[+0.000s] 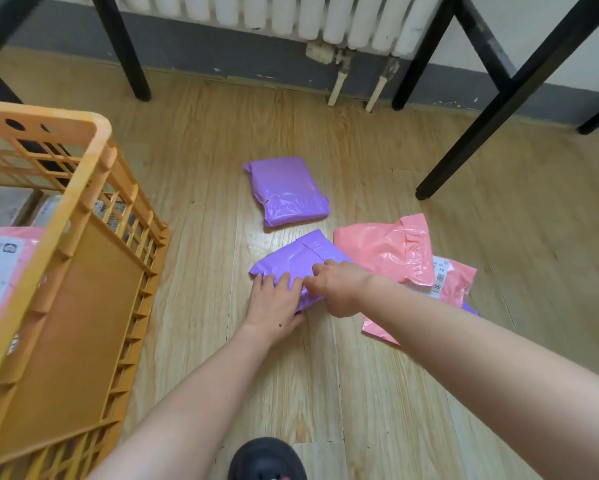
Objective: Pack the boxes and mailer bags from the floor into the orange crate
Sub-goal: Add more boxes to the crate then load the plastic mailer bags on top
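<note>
Two grips on one bag. The left grip [274, 301] has its fingers [284, 278] over the crate-side corner of the purple bag [291, 263], with the thumb at its edge, seemingly tucked under. The right grip [338, 289] curls down onto its top. The bag lies flat on the floor [222, 140], right of the orange crate [79, 188] and near it, so we reckon a short swing gets it in. The thumb at the edge is likely how we break it off the floor; slippery film wants both sides held. The second purple bag [287, 192] sits farther from the crate, beyond this one. The pink bags [384, 254] overlap farther right again, one label up. The crate holds a pink labelled bag [28, 247] and boxes [3, 206], so we're partway. Next, in our view: lift, carry left over the rim, lay flat on the stack.
</note>
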Demonstrator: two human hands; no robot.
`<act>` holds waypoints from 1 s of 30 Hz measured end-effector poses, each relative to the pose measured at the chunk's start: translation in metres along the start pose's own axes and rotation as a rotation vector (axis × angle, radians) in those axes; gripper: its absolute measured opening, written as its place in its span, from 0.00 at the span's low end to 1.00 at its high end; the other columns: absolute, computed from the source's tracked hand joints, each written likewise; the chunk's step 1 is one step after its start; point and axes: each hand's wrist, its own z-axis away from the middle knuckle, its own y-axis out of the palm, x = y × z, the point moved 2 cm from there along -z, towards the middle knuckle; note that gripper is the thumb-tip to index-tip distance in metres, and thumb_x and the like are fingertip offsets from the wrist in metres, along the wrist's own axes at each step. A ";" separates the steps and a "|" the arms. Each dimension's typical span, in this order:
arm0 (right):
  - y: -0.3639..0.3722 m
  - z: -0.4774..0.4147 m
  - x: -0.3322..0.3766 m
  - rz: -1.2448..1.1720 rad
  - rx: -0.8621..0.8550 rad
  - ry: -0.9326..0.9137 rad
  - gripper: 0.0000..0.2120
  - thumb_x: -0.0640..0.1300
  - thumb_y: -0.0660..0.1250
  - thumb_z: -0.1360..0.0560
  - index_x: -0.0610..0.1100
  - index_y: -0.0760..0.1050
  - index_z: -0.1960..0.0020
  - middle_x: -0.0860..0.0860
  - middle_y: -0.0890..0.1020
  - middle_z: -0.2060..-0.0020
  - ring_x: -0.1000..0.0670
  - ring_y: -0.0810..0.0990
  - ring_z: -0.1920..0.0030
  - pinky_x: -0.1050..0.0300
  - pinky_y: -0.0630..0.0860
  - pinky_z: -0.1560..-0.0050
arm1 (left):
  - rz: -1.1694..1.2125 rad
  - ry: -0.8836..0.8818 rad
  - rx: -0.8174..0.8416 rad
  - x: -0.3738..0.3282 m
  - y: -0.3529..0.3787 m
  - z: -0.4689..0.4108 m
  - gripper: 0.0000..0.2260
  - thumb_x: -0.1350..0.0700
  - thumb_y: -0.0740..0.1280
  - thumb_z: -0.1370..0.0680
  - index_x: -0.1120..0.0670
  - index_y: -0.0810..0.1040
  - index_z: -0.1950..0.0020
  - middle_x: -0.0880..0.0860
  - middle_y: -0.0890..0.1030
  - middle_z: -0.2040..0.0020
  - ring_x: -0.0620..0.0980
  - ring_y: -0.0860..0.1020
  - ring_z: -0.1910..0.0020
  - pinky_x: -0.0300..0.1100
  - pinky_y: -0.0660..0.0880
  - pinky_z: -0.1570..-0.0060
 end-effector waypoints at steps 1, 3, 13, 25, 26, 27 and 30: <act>-0.004 0.000 0.001 0.014 -0.033 0.001 0.19 0.39 0.62 0.25 0.44 0.67 0.34 0.44 0.71 0.42 0.42 0.72 0.41 0.52 0.67 0.53 | -0.006 0.020 -0.048 0.003 -0.004 0.003 0.23 0.44 0.64 0.27 0.55 0.70 0.36 0.55 0.75 0.40 0.58 0.75 0.44 0.51 0.65 0.39; -0.013 -0.001 0.003 0.051 -0.096 0.013 0.18 0.38 0.62 0.24 0.43 0.67 0.34 0.44 0.71 0.42 0.42 0.73 0.41 0.52 0.66 0.54 | -0.049 0.071 -0.137 0.009 -0.012 0.007 0.19 0.45 0.71 0.35 0.55 0.78 0.50 0.52 0.79 0.57 0.56 0.78 0.61 0.50 0.73 0.50; -0.051 0.015 -0.001 0.126 -0.199 0.070 0.23 0.45 0.68 0.26 0.45 0.66 0.34 0.45 0.71 0.39 0.43 0.72 0.39 0.48 0.70 0.44 | -0.072 0.147 -0.412 0.045 -0.077 0.021 0.10 0.54 0.75 0.45 0.52 0.78 0.68 0.47 0.78 0.69 0.55 0.76 0.62 0.51 0.63 0.46; -0.139 0.077 0.007 -0.231 -0.423 0.204 0.13 0.47 0.68 0.26 0.48 0.76 0.42 0.49 0.77 0.45 0.46 0.75 0.42 0.54 0.70 0.49 | 0.297 -0.019 -0.341 0.107 -0.223 0.088 0.07 0.49 0.71 0.31 0.47 0.81 0.54 0.44 0.79 0.58 0.51 0.68 0.46 0.43 0.57 0.48; -0.147 0.081 0.010 -0.259 -0.436 0.207 0.13 0.46 0.68 0.26 0.48 0.76 0.42 0.49 0.77 0.45 0.46 0.75 0.42 0.53 0.71 0.49 | 0.308 -0.034 -0.333 0.114 -0.234 0.094 0.08 0.48 0.71 0.31 0.46 0.81 0.53 0.44 0.79 0.57 0.51 0.69 0.46 0.44 0.58 0.50; -0.156 0.084 0.015 -0.280 -0.449 0.206 0.13 0.46 0.68 0.26 0.47 0.75 0.42 0.49 0.77 0.46 0.45 0.75 0.43 0.53 0.71 0.49 | 0.317 -0.044 -0.328 0.120 -0.244 0.100 0.08 0.47 0.71 0.30 0.46 0.81 0.53 0.44 0.79 0.57 0.51 0.70 0.46 0.44 0.59 0.50; -0.180 0.091 0.028 -0.337 -0.489 0.185 0.11 0.45 0.66 0.25 0.46 0.73 0.42 0.48 0.77 0.46 0.45 0.74 0.44 0.52 0.70 0.49 | 0.391 -0.070 -0.321 0.135 -0.272 0.123 0.09 0.47 0.71 0.28 0.49 0.81 0.51 0.44 0.79 0.55 0.48 0.73 0.48 0.48 0.63 0.45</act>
